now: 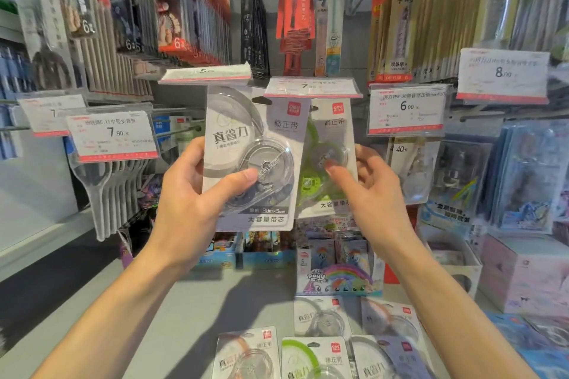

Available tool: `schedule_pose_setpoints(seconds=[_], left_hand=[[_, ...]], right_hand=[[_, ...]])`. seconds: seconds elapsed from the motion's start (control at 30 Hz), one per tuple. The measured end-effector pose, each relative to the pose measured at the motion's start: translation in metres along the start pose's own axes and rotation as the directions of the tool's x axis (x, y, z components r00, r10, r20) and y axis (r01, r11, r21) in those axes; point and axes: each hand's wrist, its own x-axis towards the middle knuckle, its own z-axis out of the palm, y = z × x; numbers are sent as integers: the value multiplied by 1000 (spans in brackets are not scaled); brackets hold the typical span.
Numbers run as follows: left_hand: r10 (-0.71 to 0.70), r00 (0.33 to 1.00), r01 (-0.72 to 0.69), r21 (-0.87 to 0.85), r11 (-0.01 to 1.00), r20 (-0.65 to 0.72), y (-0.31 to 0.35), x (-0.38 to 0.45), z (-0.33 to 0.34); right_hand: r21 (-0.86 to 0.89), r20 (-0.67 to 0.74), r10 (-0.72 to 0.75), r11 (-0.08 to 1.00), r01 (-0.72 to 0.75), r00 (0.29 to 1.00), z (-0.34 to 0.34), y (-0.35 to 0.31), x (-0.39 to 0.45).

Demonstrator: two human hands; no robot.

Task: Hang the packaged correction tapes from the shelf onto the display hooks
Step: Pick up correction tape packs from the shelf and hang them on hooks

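Now your left hand pinches the grey correction tape pack; your right hand pinches the green pack, seemingly hooked already.

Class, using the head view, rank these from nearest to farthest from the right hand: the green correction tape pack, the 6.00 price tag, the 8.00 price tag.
1. Green correction tape pack: pinched by the right hand.
2. 6.00 price tag: above, slightly right.
3. 8.00 price tag: far upper right.

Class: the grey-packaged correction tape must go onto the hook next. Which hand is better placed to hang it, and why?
Probably the left hand: it grips the grey correction tape pack just below the price tag. The right hand holds the green pack.
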Motion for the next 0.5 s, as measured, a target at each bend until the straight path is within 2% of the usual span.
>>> schedule_pose_setpoints(seconds=[0.5], left_hand=[[-22, 1000, 22, 23, 999, 11, -3, 2, -4]], right_hand=[[25, -82, 91, 996, -89, 993, 3, 7, 5]])
